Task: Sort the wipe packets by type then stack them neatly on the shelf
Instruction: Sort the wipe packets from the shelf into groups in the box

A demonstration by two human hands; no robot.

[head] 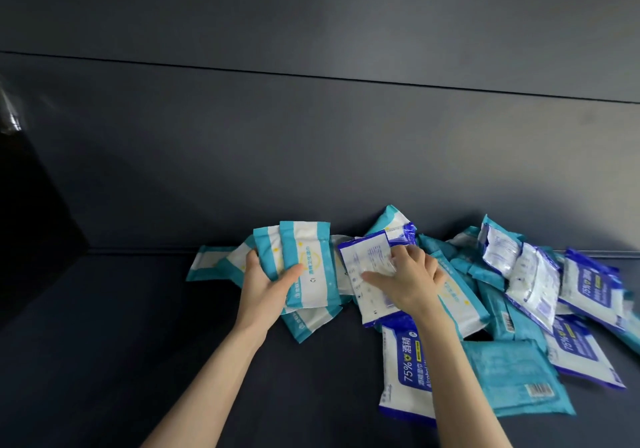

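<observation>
Left hand (pixel 266 285), right hand (pixel 408 281): both bare. Left forearm (pixel 214 371), right forearm (pixel 457 378) slender, bare as far as visible.

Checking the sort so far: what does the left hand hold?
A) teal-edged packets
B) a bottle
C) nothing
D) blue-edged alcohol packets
A: the left hand grips two teal-edged packets, while the right hand grips a blue-edged packet.

place: likely shop or stockroom | evidence: dark shelf (pixel 138 309), panelled back wall (pixel 311 153), heaped wipe packets (pixel 512 375)
</observation>
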